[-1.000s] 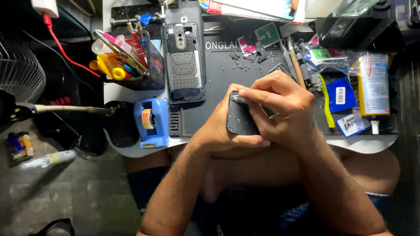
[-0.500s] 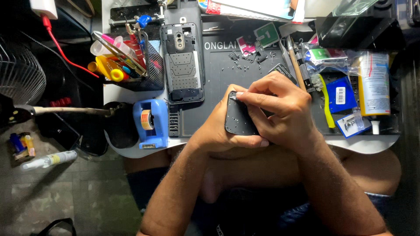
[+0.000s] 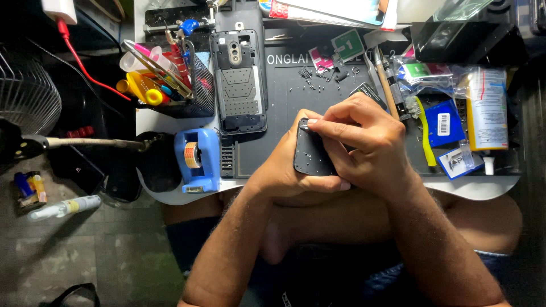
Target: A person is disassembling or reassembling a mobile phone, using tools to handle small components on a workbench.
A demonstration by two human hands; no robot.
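My left hand point(image 3: 287, 170) cradles a small dark phone part point(image 3: 310, 153) from below, over the near edge of the grey work mat point(image 3: 284, 96). My right hand point(image 3: 364, 139) lies over the part's right side, with thumb and forefinger pinched at its top left corner. An opened phone body point(image 3: 239, 82) with its back removed lies flat on the mat's left side, apart from both hands. Tiny screws and small parts point(image 3: 315, 77) are scattered on the mat above my hands.
A mesh cup of tools point(image 3: 170, 77) and a blue tape dispenser point(image 3: 198, 159) stand at the left. Packets, a blue card point(image 3: 442, 122) and a white tube point(image 3: 486, 111) crowd the right. A fan point(image 3: 25, 94) and a spray bottle point(image 3: 65, 206) sit left on the floor.
Both hands with the phone part have drifted slightly, and my right fingertips have settled on the part's top left corner. Nothing else moved.
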